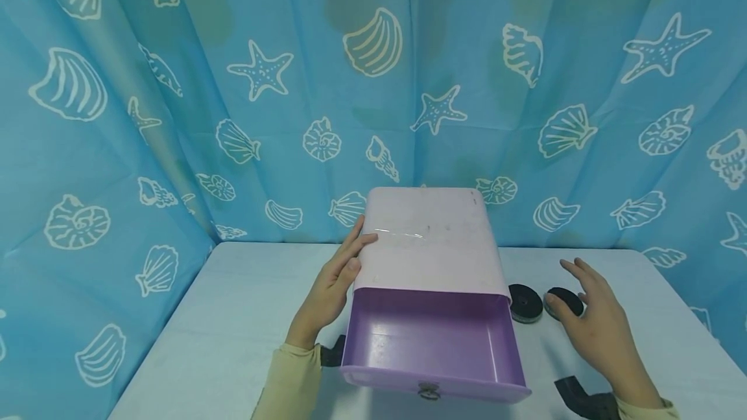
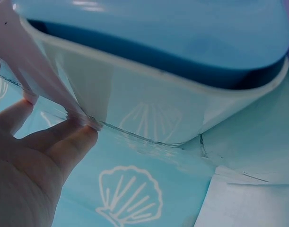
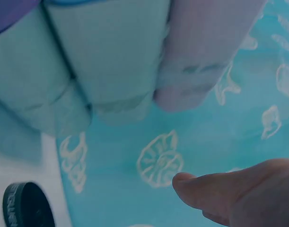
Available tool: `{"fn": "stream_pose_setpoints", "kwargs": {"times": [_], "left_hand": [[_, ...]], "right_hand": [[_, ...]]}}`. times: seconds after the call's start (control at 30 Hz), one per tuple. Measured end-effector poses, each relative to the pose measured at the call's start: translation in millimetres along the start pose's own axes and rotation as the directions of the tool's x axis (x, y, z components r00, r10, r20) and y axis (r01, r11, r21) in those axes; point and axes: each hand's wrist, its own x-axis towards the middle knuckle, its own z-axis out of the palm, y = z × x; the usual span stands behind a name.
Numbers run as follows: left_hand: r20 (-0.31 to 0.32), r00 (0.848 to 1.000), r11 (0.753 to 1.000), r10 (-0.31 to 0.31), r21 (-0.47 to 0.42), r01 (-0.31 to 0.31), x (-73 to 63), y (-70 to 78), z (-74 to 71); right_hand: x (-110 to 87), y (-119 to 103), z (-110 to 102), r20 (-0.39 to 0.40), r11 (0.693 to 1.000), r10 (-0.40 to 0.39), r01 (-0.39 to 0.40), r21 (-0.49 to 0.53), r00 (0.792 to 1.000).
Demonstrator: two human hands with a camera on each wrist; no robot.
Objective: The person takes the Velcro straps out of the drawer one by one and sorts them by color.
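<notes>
A small stacked drawer unit with a pale pink top stands on the table, its top purple drawer pulled out with nothing inside. My left hand rests against the unit's left side, fingers extended; in the left wrist view its fingertips touch the casing beside a blue drawer. To the right of the unit are two black round discs, one with pale lettering on its edge. My right hand hovers by the right-hand disc, thumb and fingers apart and partly overlapping it in the head view.
A white table carries everything. Behind and to the left hangs a blue curtain printed with shells and starfish, close to the table's back edge. A small metal knob sits on the purple drawer's front.
</notes>
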Motion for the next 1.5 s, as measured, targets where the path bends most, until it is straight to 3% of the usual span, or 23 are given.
{"fn": "stream_pose_setpoints", "kwargs": {"times": [0.23, 0.57, 0.97, 1.23, 1.37, 1.5], "left_hand": [[-0.002, 1.0, 1.0, -0.001, 0.01, 0.001, -0.4, 0.3, -0.7], [-0.005, 1.0, 1.0, 0.005, 0.006, -0.005, -0.9, 0.4, -0.5], [-0.004, 1.0, 1.0, -0.007, 0.019, 0.007, 0.7, 0.6, 1.1], [-0.007, 1.0, 1.0, -0.007, 0.013, 0.007, -0.9, -0.8, 0.2], [-0.008, 1.0, 1.0, -0.005, 0.009, 0.006, -1.1, -1.3, 0.1], [-0.005, 1.0, 1.0, -0.001, -0.004, 0.001, -1.0, -1.5, 0.1]], "right_hand": [[-3.8, -28, -13, -0.041, 0.999, -0.023, 0.024, 0.041, 0.999], [-11.6, -57, -23, -0.033, 0.997, -0.034, 0.037, 0.073, 0.999], [-40.1, -96, -36, -0.12, 0.976, -0.093, 0.114, 0.185, 0.988], [-58.3, -126, -38, -0.199, 0.904, -0.132, 0.201, 0.379, 0.971], [-66.5, -136, -36, -0.239, 0.885, -0.118, 0.211, 0.414, 0.964], [-75.8, -138, -30, -0.303, 0.837, -0.177, 0.305, 0.453, 0.936]]}}
